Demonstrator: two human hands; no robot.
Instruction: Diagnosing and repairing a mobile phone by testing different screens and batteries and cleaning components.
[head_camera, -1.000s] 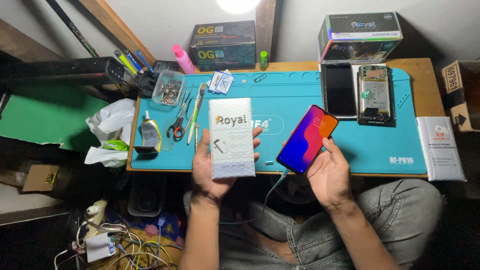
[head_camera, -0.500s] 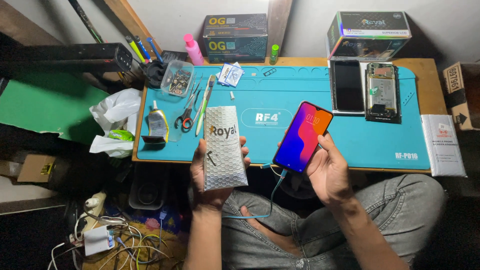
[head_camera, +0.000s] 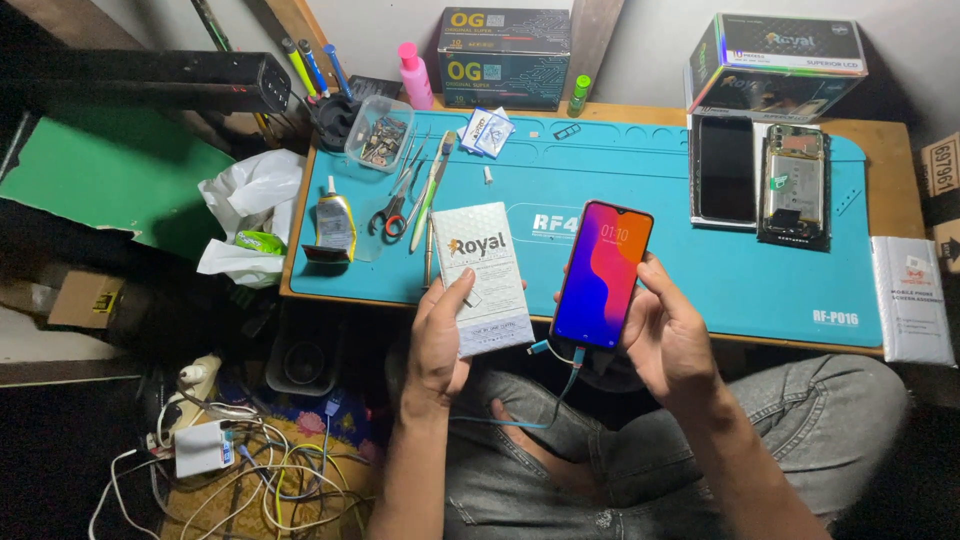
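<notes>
My left hand (head_camera: 440, 335) holds a flat white box (head_camera: 483, 277) by its lower edge, over the front edge of the blue work mat (head_camera: 680, 190). My right hand (head_camera: 672, 330) grips a smartphone (head_camera: 603, 274) with a lit red-to-blue screen, tilted upright beside the box. A light blue cable (head_camera: 562, 375) is plugged into the phone's bottom end and hangs down over my lap.
On the mat lie scissors (head_camera: 392, 208), tweezers and a toothbrush (head_camera: 432, 188), a glue tube (head_camera: 334, 222), a dark screen panel (head_camera: 726, 168) and an opened phone body (head_camera: 795, 182). Boxes (head_camera: 504, 42) stand at the back. A white packet (head_camera: 912, 298) lies right. Tangled cables (head_camera: 240, 470) cover the floor.
The white box has swung back from a tilt and risen toward the mat's front edge. The phone has turned more upright, closer to the box. The view shifted slightly.
</notes>
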